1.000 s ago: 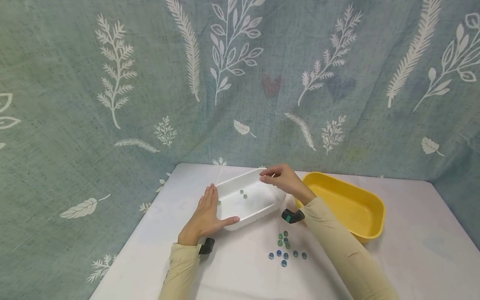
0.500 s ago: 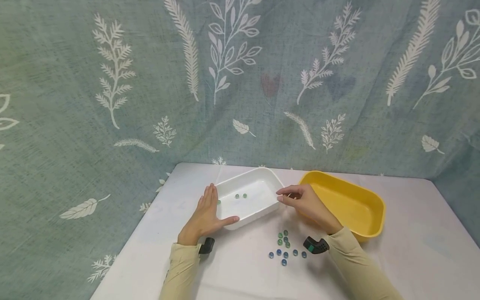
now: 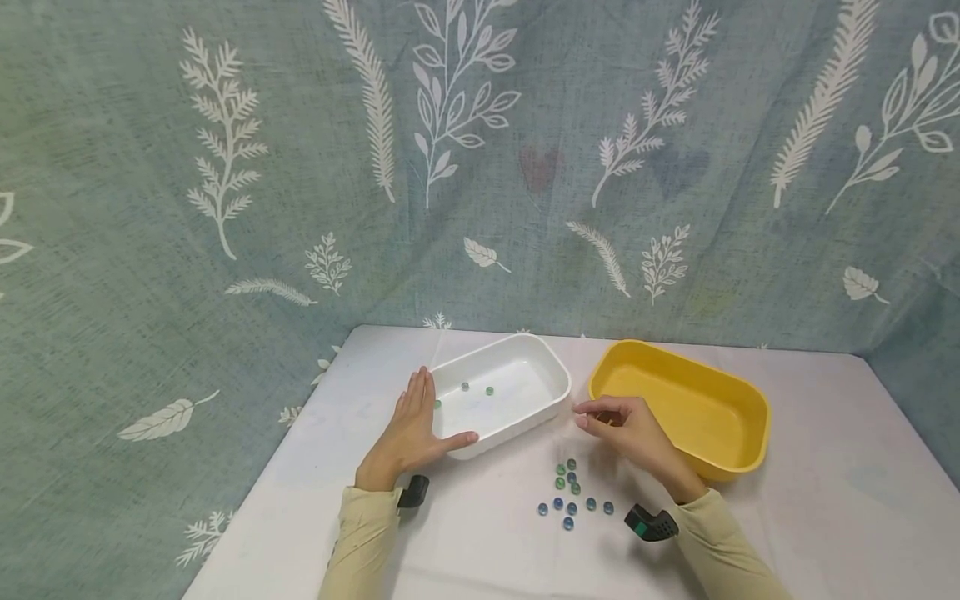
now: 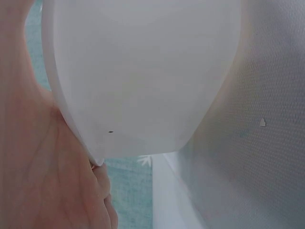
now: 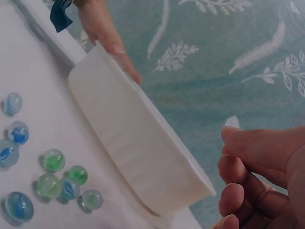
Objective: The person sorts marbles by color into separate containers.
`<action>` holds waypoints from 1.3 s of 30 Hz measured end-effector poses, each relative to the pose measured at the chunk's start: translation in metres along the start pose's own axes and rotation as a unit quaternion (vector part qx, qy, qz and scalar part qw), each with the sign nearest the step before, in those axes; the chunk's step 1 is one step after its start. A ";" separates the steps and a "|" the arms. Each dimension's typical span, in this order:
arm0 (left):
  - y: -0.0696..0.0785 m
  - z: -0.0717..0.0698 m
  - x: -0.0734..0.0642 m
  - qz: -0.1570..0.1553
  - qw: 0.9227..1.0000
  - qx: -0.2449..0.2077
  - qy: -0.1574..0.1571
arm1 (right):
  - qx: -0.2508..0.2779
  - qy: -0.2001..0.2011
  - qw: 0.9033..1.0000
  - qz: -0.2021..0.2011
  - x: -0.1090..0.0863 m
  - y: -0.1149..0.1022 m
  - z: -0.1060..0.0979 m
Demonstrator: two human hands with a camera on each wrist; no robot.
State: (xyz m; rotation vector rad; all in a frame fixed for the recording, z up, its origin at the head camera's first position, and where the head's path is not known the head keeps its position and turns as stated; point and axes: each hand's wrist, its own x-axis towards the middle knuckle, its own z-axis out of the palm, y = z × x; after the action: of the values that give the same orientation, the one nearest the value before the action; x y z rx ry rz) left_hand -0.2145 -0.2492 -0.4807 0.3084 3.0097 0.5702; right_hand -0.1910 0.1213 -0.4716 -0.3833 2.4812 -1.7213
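Note:
My left hand (image 3: 408,433) rests on the near left end of a white plastic tray (image 3: 525,421), fingers straight along the rim and thumb spread over the near edge. Inside the tray lie a green marble (image 3: 490,391), a paler marble (image 3: 465,387) and a third marble (image 3: 437,404) beside the fingers. Between the white tray and a yellow tray (image 3: 750,467), my right hand (image 3: 626,429) hovers above the table with loosely bent fingers. The right wrist view shows thumb and fingertips (image 5: 231,198) apart, holding nothing. Nearer me lie loose green marbles (image 5: 54,160) and blue marbles (image 5: 19,207).
The yellow tray stands right of the white one, partly overlapped by my right hand. A pale cloth covers the table (image 3: 480,525). Behind it hangs a green-blue curtain (image 3: 480,275) with white leaf patterns.
My right hand has moved from over the white tray's far end toward me and right, down beside the yellow tray. One marble in the white tray has rolled left. My left hand stays put.

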 end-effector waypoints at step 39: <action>0.002 -0.002 0.001 0.003 1.000 -0.016 -0.005 | -0.028 -0.085 0.996 0.006 -0.007 0.031 0.010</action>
State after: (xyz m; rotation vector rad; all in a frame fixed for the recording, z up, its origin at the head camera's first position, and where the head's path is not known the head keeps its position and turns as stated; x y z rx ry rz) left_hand -0.2148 -0.2476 -0.4781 0.3189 2.9883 0.6145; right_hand -0.1871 0.1240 -0.5040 -0.4966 2.4083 -1.5473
